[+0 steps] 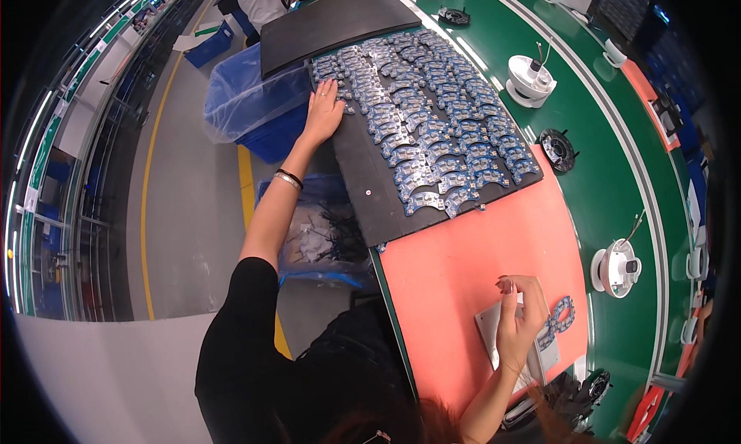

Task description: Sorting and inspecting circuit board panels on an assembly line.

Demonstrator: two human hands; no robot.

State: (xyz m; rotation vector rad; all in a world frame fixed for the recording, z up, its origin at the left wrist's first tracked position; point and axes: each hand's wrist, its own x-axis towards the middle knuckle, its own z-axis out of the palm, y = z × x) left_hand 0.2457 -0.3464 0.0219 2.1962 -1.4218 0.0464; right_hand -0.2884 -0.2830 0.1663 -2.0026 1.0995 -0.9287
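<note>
My left arm reaches far forward. My left hand lies at the left edge of a black sheet, its fingers stretched over the end of the outer row of circuit boards. Many curved blue circuit boards cover that sheet in close rows. Nearer me, my right hand is raised over a pale, flat metal-looking block. Its fingers curl in toward the thumb; whether something small is pinched there cannot be seen. Just right of it, a ring-shaped blue board piece rests on the orange mat.
A green conveyor on the right carries white round housings and black rings. Left of the table stand a plastic-lined blue bin and a lined container of dark scraps. Another person is at the far end.
</note>
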